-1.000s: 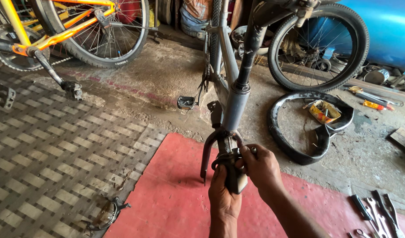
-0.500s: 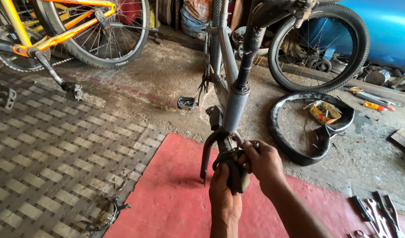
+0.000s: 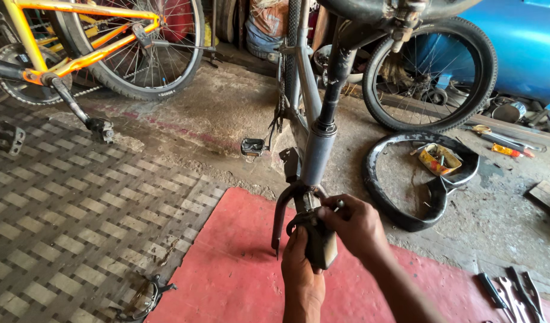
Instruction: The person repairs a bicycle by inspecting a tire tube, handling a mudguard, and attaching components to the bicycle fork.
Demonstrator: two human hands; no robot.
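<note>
**Fork and Brake Part: Hand Position at the Upturned Frame**

The grey bicycle frame point(image 3: 318, 149) stands upside down, its fork point(image 3: 282, 218) pointing down to the red mat point(image 3: 227, 269). The left hand point(image 3: 302, 275) is closed around a dark brake part point(image 3: 320, 239) at the fork crown, gripping it from below. The right hand point(image 3: 355, 224) pinches a small bolt or nut point(image 3: 337, 205) at the top of that part between thumb and fingertips.

Compared with a second ago, the right hand has shifted from beside the part to above it, and the left hand has moved slightly higher. This suggests the work has passed from steadying the part to handling its fastener.

Surroundings: a loose black tyre point(image 3: 406, 179) lies to the right with a small yellow packet point(image 3: 439, 158) inside it. Spanners point(image 3: 514, 290) lie at the mat's right edge. An orange bicycle point(image 3: 77, 54) stands at the upper left, and a small metal part point(image 3: 144, 296) lies on the woven mat point(image 3: 65, 209). The fork blade stands just beside the left hand and crowds it.
</note>
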